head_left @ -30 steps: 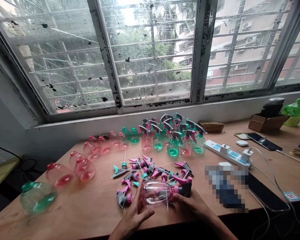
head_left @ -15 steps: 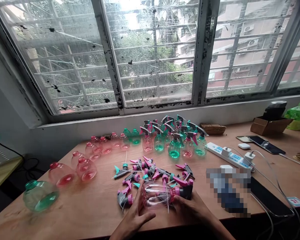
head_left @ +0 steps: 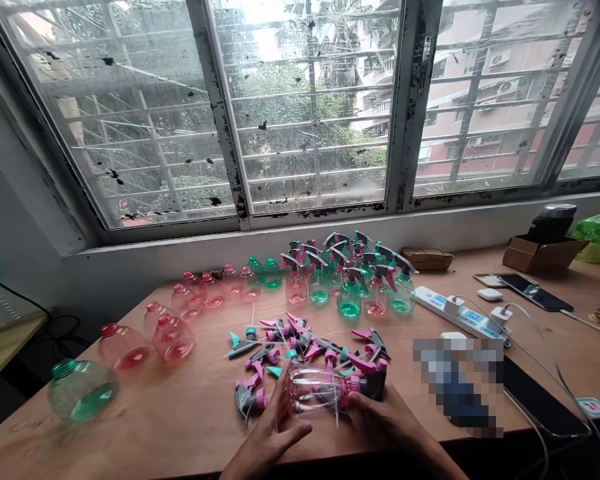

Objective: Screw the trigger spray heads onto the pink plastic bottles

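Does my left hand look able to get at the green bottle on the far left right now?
Probably not while your left hand is on the base end of the held bottle. Once freed, it likely could: nothing stands between it and the green bottle.

Pink bottle (head_left: 313, 385), grey-and-pink sprayer (head_left: 374, 381), brown table (head_left: 190, 420)

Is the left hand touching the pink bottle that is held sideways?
Touching. The head view shows the left hand gripping the base end of the pink bottle.
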`<state>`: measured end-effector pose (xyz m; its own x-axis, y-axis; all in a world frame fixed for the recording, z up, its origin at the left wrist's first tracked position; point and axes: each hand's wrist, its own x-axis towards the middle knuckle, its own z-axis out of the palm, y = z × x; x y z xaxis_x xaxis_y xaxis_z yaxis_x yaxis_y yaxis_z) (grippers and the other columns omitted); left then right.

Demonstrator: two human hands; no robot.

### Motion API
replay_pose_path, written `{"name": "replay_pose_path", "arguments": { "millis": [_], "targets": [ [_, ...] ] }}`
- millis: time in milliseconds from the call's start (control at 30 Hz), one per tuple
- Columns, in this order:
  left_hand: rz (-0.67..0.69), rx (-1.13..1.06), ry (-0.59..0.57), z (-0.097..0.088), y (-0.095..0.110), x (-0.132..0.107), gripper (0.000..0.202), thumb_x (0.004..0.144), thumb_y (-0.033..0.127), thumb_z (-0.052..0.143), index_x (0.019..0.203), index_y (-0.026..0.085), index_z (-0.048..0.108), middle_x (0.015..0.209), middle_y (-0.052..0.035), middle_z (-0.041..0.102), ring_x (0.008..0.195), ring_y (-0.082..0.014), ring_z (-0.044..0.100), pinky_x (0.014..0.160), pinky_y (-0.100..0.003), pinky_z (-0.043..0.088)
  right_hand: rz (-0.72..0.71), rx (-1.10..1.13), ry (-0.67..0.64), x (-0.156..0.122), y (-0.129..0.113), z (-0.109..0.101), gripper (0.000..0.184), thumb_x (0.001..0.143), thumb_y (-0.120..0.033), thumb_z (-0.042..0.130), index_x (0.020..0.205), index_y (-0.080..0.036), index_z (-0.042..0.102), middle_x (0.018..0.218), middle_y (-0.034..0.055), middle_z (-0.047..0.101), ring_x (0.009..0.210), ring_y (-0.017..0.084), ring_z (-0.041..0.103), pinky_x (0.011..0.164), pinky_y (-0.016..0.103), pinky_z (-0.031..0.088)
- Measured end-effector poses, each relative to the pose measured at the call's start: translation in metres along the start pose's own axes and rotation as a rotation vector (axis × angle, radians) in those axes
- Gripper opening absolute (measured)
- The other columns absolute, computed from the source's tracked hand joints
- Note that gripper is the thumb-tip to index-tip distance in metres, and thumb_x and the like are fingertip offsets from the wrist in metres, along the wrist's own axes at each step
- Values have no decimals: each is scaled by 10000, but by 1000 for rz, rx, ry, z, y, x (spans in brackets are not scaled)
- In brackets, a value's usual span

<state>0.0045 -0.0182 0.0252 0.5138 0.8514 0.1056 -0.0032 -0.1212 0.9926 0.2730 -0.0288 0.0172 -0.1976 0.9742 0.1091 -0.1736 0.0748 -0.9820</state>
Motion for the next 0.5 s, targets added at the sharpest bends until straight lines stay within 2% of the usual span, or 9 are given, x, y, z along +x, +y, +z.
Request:
{"name": "replay_pose_path", "arguments": {
  "millis": [67,200,267,400,500],
  "targets": [
    [-10,-20,-1,-1,-4,1,1078,846,387,794,1594,446,21,1738,-22,76,1517,-330,338,1270,-494,158,3,1,15,0,1,0,398,793,-559,791,863,-170,747,633,1,645,625,196,583,624,313,472],
    [-20,-66,-16,-4,-11,3,1120,847,398,791,1595,428,-43,1727,-52,148,1494,-330,383,1262,-515,189,8,8,13,-1,1,-1,398,778,-584,792,824,-189,770,650,27,667,763,268,647,761,385,519],
    [-22,-63,-7,-6,-15,4,1132,836,406,799,1598,418,-38,1734,-52,108,1505,-342,362,1259,-526,208,10,4,14,-1,2,-2,396,791,-587,778,792,-190,764,641,24,660,729,253,638,732,370,515],
    [-18,-24,-7,-10,-25,5,1088,814,436,808,1615,366,75,1738,-50,77,1570,-354,173,1278,-524,149,9,-54,18,0,3,-4,410,813,-567,766,721,-168,749,625,12,648,607,182,583,625,301,470],
    [7,-20,-10,-11,-29,6,1057,855,449,761,1609,389,23,1740,-43,31,1566,-370,179,1260,-552,200,14,-71,4,0,1,-5,417,789,-567,787,727,-155,762,623,10,649,576,160,559,582,277,447]
  ]
}}
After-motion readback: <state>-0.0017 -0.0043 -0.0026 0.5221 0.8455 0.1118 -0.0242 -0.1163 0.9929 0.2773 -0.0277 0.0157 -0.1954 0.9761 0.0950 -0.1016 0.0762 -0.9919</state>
